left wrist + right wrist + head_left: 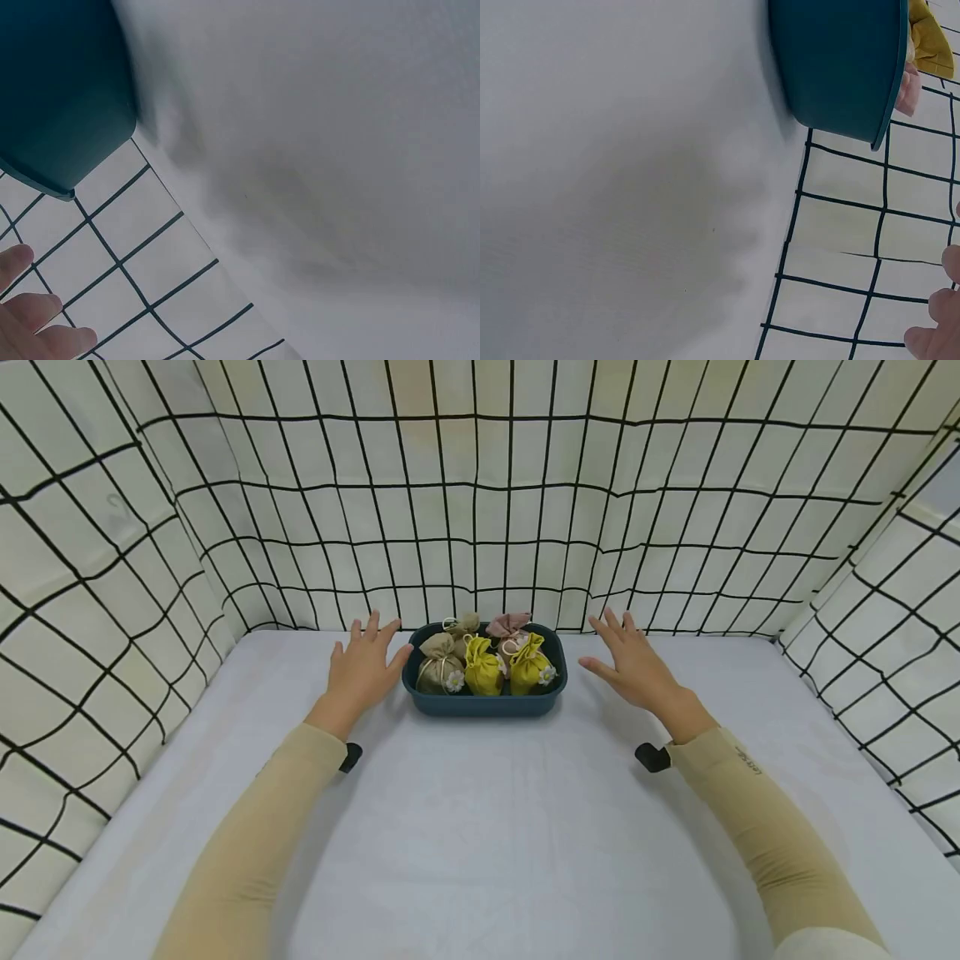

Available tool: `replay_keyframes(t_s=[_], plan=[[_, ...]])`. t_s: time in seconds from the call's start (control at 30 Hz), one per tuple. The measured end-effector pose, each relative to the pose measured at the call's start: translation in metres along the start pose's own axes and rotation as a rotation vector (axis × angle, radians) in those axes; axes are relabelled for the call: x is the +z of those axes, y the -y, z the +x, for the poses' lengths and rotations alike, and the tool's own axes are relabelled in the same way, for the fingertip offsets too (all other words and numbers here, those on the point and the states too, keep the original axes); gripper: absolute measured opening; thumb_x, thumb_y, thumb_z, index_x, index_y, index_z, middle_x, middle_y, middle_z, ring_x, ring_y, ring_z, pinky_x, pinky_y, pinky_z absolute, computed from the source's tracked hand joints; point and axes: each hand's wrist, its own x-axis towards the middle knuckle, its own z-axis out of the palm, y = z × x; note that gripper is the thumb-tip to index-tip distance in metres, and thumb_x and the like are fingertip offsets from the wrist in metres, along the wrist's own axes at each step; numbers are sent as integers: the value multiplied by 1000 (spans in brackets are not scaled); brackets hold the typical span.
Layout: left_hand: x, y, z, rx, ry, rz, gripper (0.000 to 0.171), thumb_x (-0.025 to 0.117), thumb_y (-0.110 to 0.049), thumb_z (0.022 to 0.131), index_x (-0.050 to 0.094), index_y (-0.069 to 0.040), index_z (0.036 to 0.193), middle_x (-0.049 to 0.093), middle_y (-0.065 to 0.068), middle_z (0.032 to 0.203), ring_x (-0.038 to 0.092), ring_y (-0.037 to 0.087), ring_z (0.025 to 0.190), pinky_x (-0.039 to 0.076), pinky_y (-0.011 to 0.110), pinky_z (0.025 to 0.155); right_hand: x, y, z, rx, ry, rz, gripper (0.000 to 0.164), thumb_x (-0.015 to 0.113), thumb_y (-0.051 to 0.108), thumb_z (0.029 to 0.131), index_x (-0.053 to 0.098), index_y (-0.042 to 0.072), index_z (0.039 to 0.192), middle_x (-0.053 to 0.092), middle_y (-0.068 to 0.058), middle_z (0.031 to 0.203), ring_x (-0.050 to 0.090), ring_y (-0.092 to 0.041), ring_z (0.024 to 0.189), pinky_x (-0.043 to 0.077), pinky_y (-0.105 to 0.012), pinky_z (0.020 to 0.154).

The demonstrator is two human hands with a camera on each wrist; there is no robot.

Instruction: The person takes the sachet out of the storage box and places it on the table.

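A dark teal tub (483, 706) stands on the white table near its back edge. Inside it sit several small drawstring pouches: an olive-brown pouch (441, 664) at the left, a yellow pouch (483, 668) in the middle, another yellow pouch (530, 667) at the right, and behind them a brown pouch (461, 627) and a pink pouch (508, 627). My left hand (362, 668) is spread beside the tub's left end, thumb close to the rim. On the other side my right hand (632, 664) hovers with fingers extended, a gap between it and the tub. Both hands hold nothing.
A black-lined grid on white panels (480, 510) walls the table at the back and both sides. White cloth (480, 835) covers the tabletop. Dark wrist cameras, a left one (350, 757) and a right one (652, 757), stick out below the sleeves.
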Motion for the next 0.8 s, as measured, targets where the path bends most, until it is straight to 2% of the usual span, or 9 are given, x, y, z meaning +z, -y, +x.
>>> replay_keyframes(t_s=[0.17,0.37,0.53,0.8], plan=[[2,-1,-1,15,4,12,67,36,-50,111,27,-11,164,9,21,169,6,47,154,12,73,115,0,2,-2,-23,13,49,80,54,50,106,19,11,166,2,-13,172,-7,-37,156,6,-64,120],[1,-2,-3,39,27,-4,66,35,-48,111,26,-10,164,8,21,169,5,45,154,11,73,115,-1,5,-6,-54,53,109,78,53,49,106,16,17,167,0,-3,172,-8,-28,157,15,-67,118],[0,-3,-5,57,37,-16,66,36,-48,111,25,-10,164,9,20,169,5,45,154,10,72,116,0,9,-7,-92,42,136,75,54,48,106,19,19,167,7,-2,172,0,-28,157,20,-66,117],[2,-4,-8,81,56,-25,66,36,-48,111,24,-11,165,10,19,170,8,42,155,10,71,117,1,13,-7,-127,0,187,72,53,45,107,23,18,166,20,-8,170,17,-34,155,21,-59,120]])
